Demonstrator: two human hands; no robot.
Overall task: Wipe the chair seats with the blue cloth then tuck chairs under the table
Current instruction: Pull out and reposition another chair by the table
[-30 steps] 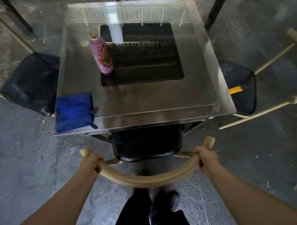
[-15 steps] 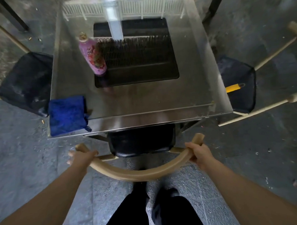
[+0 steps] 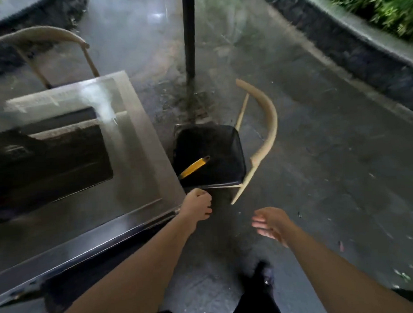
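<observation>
You've let go of the front chair and turned right: the table [image 3: 138, 145] sits left, the side chair [image 3: 224, 153] untucked beside it. Your left hand [image 3: 198, 207] is curled empty; your right hand [image 3: 270, 223] hangs relaxed. Blue cloth out of view.

Both hands [image 3: 198, 207] off the backrest, empty.

The floor [image 3: 319, 151] is dark wet concrete; a black pole [image 3: 188, 34] stands on it, green plants [image 3: 378, 4] behind a low curb [image 3: 352, 48].
</observation>
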